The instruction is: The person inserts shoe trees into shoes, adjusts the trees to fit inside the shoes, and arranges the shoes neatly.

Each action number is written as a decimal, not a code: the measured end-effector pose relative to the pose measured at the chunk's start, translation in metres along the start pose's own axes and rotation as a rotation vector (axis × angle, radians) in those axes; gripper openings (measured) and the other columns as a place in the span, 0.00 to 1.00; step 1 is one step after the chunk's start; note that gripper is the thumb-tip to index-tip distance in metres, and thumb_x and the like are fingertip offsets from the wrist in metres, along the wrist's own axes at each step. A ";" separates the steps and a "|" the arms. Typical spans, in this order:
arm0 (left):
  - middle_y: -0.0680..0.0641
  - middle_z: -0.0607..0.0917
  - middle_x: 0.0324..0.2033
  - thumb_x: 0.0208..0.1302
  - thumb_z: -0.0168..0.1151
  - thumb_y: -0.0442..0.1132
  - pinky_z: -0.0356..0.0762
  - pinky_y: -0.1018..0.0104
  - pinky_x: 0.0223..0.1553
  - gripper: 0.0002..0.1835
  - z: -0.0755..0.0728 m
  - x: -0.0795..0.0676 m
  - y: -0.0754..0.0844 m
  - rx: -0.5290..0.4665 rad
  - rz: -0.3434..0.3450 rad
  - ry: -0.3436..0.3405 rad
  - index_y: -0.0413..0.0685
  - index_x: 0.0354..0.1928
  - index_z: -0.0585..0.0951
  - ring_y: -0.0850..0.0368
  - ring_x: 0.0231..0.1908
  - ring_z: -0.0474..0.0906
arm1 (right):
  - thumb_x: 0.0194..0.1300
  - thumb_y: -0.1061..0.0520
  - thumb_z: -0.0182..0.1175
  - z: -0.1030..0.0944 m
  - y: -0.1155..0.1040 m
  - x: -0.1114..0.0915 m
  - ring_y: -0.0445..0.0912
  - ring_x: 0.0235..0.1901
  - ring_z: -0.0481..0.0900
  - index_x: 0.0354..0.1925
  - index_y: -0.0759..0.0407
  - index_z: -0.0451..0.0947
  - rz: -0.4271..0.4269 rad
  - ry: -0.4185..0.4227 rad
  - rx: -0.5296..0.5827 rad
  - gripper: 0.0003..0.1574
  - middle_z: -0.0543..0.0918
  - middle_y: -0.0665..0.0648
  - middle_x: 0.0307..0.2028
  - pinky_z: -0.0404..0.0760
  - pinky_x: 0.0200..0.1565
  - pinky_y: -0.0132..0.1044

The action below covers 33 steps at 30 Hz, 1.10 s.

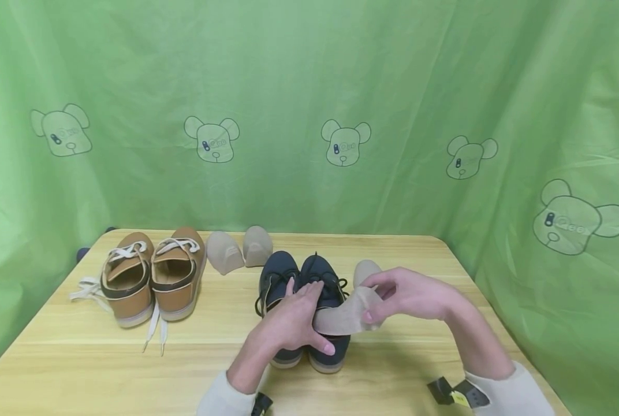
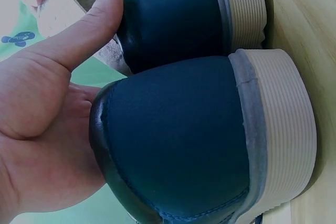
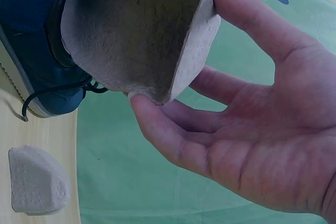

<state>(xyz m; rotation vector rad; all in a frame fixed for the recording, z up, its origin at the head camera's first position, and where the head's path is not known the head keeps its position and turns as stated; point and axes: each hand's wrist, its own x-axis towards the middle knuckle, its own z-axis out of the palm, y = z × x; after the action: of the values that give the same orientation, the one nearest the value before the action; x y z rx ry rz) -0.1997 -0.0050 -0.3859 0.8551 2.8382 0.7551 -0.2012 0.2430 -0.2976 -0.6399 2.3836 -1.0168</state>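
Observation:
A pair of navy lace-up shoes stands side by side on the table, the left shoe [image 1: 278,267] next to the right shoe [image 1: 332,353]. My left hand [image 1: 298,318] lies across both with fingers straight and thumb stretched over the right shoe's opening. Between the fingers and thumb of my right hand [image 1: 418,293] is a beige moulded-pulp shoe insert [image 1: 343,319], pinched by its wide end. Its narrower end points left, at the right shoe's opening. In the right wrist view, the insert [image 3: 131,35] shows its hollow inner side.
Another pulp insert [image 1: 365,270] lies behind my right hand. Two more inserts [image 1: 223,251] sit at the back, beside brown shoes [image 1: 179,292] with loose white laces [image 1: 156,326]. Green curtains [image 1: 289,190] surround the wooden table [image 1: 211,346].

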 end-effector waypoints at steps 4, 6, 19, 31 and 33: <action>0.35 0.66 0.74 0.39 0.84 0.56 0.42 0.41 0.79 0.65 0.000 0.000 -0.001 0.006 0.005 -0.011 0.34 0.76 0.60 0.42 0.75 0.62 | 0.58 0.50 0.73 0.004 -0.004 0.000 0.50 0.42 0.84 0.56 0.62 0.80 0.013 0.019 -0.008 0.30 0.87 0.55 0.40 0.83 0.46 0.45; 0.35 0.66 0.74 0.40 0.84 0.56 0.41 0.41 0.79 0.65 0.000 0.000 -0.002 0.006 0.008 -0.011 0.34 0.76 0.59 0.42 0.75 0.62 | 0.58 0.50 0.73 0.006 -0.007 0.000 0.48 0.41 0.83 0.56 0.62 0.80 0.018 0.030 -0.019 0.31 0.87 0.54 0.39 0.83 0.45 0.44; 0.34 0.67 0.73 0.41 0.84 0.57 0.41 0.41 0.79 0.64 0.000 0.001 -0.003 0.013 0.013 -0.001 0.34 0.76 0.60 0.42 0.74 0.62 | 0.56 0.45 0.74 0.017 -0.017 0.003 0.47 0.38 0.82 0.53 0.59 0.82 0.071 0.090 -0.108 0.31 0.86 0.52 0.35 0.82 0.42 0.43; 0.35 0.66 0.74 0.42 0.83 0.58 0.41 0.41 0.79 0.64 0.002 0.002 -0.003 0.016 0.010 -0.006 0.34 0.76 0.59 0.43 0.75 0.62 | 0.51 0.42 0.77 0.028 -0.025 0.006 0.45 0.36 0.82 0.50 0.59 0.80 0.110 0.129 -0.188 0.34 0.86 0.52 0.35 0.82 0.39 0.41; 0.35 0.66 0.74 0.41 0.83 0.59 0.41 0.41 0.79 0.65 0.002 0.002 -0.003 0.021 0.011 -0.004 0.34 0.76 0.59 0.43 0.75 0.62 | 0.51 0.41 0.77 0.030 -0.025 0.008 0.45 0.37 0.82 0.49 0.58 0.80 0.115 0.137 -0.196 0.34 0.86 0.52 0.36 0.82 0.39 0.41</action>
<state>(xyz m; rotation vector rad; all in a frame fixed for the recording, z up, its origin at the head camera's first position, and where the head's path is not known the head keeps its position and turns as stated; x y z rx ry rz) -0.2025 -0.0059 -0.3888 0.8746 2.8452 0.7250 -0.1841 0.2068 -0.2987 -0.5084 2.6301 -0.8083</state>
